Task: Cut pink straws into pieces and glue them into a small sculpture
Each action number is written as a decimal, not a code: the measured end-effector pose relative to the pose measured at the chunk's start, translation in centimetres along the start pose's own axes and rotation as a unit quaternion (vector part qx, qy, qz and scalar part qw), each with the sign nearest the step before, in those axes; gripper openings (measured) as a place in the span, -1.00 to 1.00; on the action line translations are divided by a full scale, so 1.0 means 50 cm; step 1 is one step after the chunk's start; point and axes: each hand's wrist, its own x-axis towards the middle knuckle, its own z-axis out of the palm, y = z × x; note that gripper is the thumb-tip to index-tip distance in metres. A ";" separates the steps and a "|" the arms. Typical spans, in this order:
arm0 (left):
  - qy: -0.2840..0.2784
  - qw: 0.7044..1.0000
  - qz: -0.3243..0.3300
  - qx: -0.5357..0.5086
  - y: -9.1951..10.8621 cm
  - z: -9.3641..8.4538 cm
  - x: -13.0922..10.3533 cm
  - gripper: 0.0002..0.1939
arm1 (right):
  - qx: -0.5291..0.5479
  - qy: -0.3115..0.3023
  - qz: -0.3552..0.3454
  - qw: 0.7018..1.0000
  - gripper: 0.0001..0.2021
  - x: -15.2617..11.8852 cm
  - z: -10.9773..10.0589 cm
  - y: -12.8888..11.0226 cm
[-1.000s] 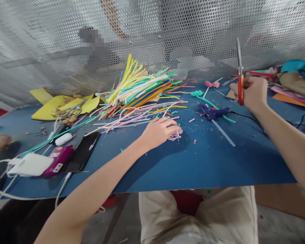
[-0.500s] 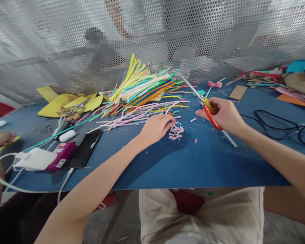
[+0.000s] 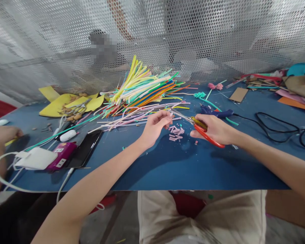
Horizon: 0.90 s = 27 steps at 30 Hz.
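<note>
Near: see beige trousers (image 3: 200,220) this side of pink bit pile (image 3: 176,134), under tabletop level. Over L, slightly nearer: phone (image 3: 87,149) & magenta adapter (image 3: 63,154).

On blue table (image 3: 155,169): pile itself, approx. mid-table. Prob. v. light, soft, fuzzy, easily scattered; best pinched by ends, 1 bit at a time.

Just L of pile: L hand (image 3: 154,128), w/ fingers curled, tips nearly together. Can't tell for sure re: pale bit between tips. Angled in from near L, w/ wrist slightly bent.

Just R of pile: R hand (image 3: 215,128), wrapped partway round scissors (image 3: 193,121), w/ thumb apart. Pointing blades past pile's far side, twd L fingertips. Prob. stiff, fairly light, smooth-handled; best held by yellow/orange loops, away from blades.

Beyond pile, to R: blue glue gun (image 3: 217,112). Beyond, to L: loose pink strips (image 3: 139,112), then multicolor bundle (image 3: 144,88), prob. bendy, springy. Farthest beyond pile: mesh panel (image 3: 147,44).
</note>
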 end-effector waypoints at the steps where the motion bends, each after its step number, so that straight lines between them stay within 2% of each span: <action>1: -0.002 1.000 -0.001 -0.010 0.001 0.000 -0.002 -0.68 | 0.004 -0.006 0.001 1.000 -0.49 -0.001 0.002 -0.004; 6: 0.011 0.997 -0.012 -0.078 0.020 0.002 -0.009 -0.82 | 0.049 -0.043 0.003 0.998 -0.51 -0.004 0.009 -0.008; 14: 0.008 0.989 -0.023 -0.145 0.037 0.002 -0.009 -0.85 | 0.109 -0.080 -0.019 0.991 -0.56 -0.008 0.010 -0.009; 20: 0.008 0.991 -0.034 -0.131 0.032 -0.002 -0.008 -0.85 | 0.111 -0.068 -0.026 0.991 -0.54 -0.008 0.016 -0.013; 27: -0.009 0.988 -0.015 -0.151 0.029 -0.005 -0.005 -0.88 | 0.121 -0.044 -0.050 0.990 -0.57 -0.011 0.034 -0.004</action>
